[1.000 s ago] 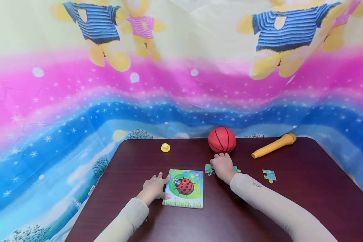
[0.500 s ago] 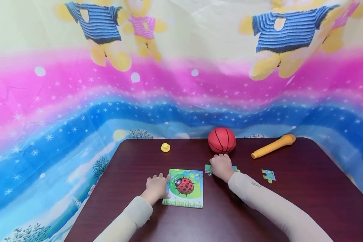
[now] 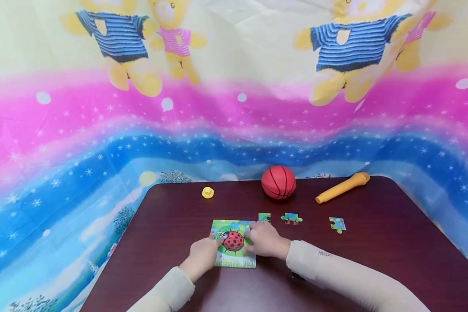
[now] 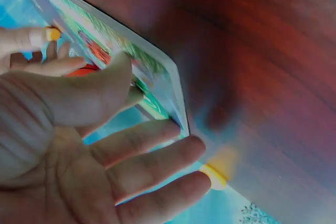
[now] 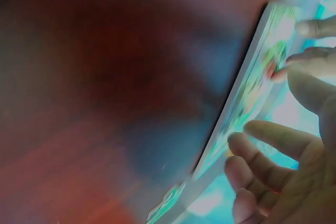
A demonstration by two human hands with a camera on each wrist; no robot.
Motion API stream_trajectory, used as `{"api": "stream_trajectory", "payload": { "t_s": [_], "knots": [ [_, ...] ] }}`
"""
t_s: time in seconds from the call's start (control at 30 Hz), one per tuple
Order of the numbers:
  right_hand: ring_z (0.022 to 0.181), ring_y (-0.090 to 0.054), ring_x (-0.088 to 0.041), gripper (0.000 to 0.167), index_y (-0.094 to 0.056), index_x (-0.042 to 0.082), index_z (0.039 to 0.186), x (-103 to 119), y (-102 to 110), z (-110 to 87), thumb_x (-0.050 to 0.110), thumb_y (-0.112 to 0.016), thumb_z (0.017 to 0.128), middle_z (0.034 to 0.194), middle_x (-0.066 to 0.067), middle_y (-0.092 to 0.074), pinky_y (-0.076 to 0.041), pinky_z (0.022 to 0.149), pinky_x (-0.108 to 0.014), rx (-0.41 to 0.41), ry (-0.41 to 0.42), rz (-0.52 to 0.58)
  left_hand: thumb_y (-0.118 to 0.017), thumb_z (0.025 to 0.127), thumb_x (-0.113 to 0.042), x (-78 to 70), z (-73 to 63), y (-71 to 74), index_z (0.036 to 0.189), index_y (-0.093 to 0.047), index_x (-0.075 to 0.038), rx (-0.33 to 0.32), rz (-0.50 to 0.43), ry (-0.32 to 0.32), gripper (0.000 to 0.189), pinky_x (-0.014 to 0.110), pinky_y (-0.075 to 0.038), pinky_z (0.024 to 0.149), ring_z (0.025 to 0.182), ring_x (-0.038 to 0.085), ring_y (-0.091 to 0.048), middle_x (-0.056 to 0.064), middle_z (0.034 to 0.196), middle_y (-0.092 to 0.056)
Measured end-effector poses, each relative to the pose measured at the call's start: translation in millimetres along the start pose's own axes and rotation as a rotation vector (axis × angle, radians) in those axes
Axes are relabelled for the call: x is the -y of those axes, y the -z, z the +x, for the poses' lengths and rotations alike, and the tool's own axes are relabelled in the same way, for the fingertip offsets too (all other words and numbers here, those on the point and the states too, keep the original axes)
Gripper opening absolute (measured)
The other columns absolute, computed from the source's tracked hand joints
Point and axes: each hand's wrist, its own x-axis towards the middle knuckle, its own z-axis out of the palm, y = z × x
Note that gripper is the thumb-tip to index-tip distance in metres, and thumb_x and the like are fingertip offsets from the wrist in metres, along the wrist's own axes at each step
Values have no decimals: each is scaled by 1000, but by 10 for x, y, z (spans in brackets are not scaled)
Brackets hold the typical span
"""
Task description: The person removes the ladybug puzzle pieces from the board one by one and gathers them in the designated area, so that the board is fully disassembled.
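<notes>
At both edges of the puzzle

Lying low centre in the head view, left hand at left edge, right hand at right. Counting three loose pieces right of centre there, one at bottom centre from right wrist. Showing palms only in wrist views: left fingers spread, nearly straight; right loosely bent.

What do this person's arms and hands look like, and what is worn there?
The left sleeve and right sleeve are long and pale cream; small dark lettering marks the right one, near the wrist. The left hand and right hand wear no gloves.
</notes>
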Motion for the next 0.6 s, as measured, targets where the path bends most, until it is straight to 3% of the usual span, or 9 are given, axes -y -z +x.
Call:
{"api": "stream_trajectory", "payload": {
  "t_s": [0.1, 0.27, 0.33, 0.43, 0.53, 0.6],
  "knots": [
    [70, -42, -15, 56, -71, 15, 112, 89, -15, -14, 55, -73, 73, 81, 1, -53, -37, 62, -33, 80, -35, 0, -62, 83, -1, 51, -19, 11, 128, -61, -29, 30, -10, 17, 53, 37, -46, 45, 97, 29, -64, 8, 130, -58],
    [72, -43, -16, 68, -65, 12, 120, 176, -89, -3, 59, -72, 71, 86, -2, -54, -36, 62, -31, 89, -52, -46, -65, 82, -5, 150, -6, 26, 128, -61, -23, 50, -31, -7, 50, 46, -53, 68, 118, 33, -54, 10, 135, -54],
    [73, -43, -16, 69, -65, 11, 119, 202, -119, -2, 60, -73, 70, 86, -2, -54, -36, 62, -31, 85, -57, -54, -67, 81, -9, 173, -10, 18, 128, -60, -17, 36, -65, -62, 48, 50, -51, 80, 124, 35, -48, 13, 138, -50],
    [73, -44, -17, 67, -67, 11, 115, 237, -141, -5, 59, -74, 69, 84, -1, -54, -37, 62, -31, 79, -70, -49, -71, 81, -22, 176, -48, 2, 131, -56, -14, 36, -119, -193, 53, 54, -46, 90, 129, 36, -42, 15, 143, -44],
    [80, -50, -20, 70, -66, 10, 115, 259, -140, 1, 61, -75, 67, 92, -4, -58, -43, 69, -36, 77, -114, -41, -68, 84, -37, 158, -107, -22, 139, -49, -22, 92, -129, -287, 59, 56, -41, 95, 133, 36, -37, 12, 147, -39],
    [84, -53, -22, 73, -65, 10, 116, 262, -135, 12, 62, -75, 66, 98, -7, -60, -45, 74, -41, 82, -144, -40, -65, 85, -44, 159, -125, -39, 141, -45, -27, 130, -134, -309, 62, 57, -39, 96, 135, 37, -34, 9, 149, -36]
  ]
}}
